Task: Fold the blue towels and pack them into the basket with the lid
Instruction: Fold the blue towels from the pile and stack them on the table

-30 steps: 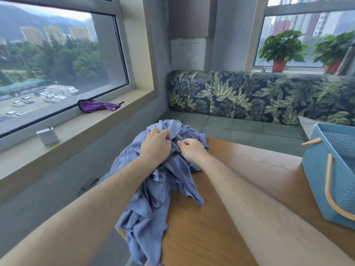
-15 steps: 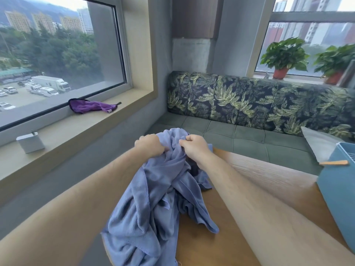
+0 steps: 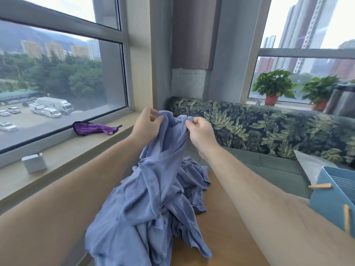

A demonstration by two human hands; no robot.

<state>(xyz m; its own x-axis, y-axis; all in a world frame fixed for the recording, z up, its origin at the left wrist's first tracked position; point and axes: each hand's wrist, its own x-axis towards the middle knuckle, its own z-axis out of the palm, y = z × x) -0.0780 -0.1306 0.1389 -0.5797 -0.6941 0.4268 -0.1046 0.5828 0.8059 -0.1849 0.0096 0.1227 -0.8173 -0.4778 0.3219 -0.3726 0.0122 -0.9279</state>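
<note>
"What did the head camera catch of the hands?"

"Both were up near the middle of the frame, close together. The left hand [image 3: 148, 123] had its thumb and fingers pinched on the top edge of the blue towels [image 3: 153, 198]. The right hand [image 3: 199, 129] was just beside it, with its fingers curled and nipping the same bunched edge."

"And the rest of the cloth?"

"It hung from that grip in twisted folds down to a crumpled heap on the wooden table [image 3: 226, 227], in the lower centre. Part of it drooped past the table's left edge at the bottom of the frame. I couldn't tell how many towels were tangled in there."

"Where was the basket?"

"The basket [image 3: 332, 204] stood on the table at the lower right edge, blue with pale wooden handles and partly cut off by the frame. It was well apart from the heap, with the right forearm lying between them."

"Anything else around?"

"A purple cloth [image 3: 94, 128] lay on the sill [image 3: 76, 150] at centre left, and a white box [image 3: 34, 163] sat further left. A leaf-patterned bench [image 3: 259, 127] ran across the right, with two potted plants [image 3: 272, 85] in the window above it."
</note>
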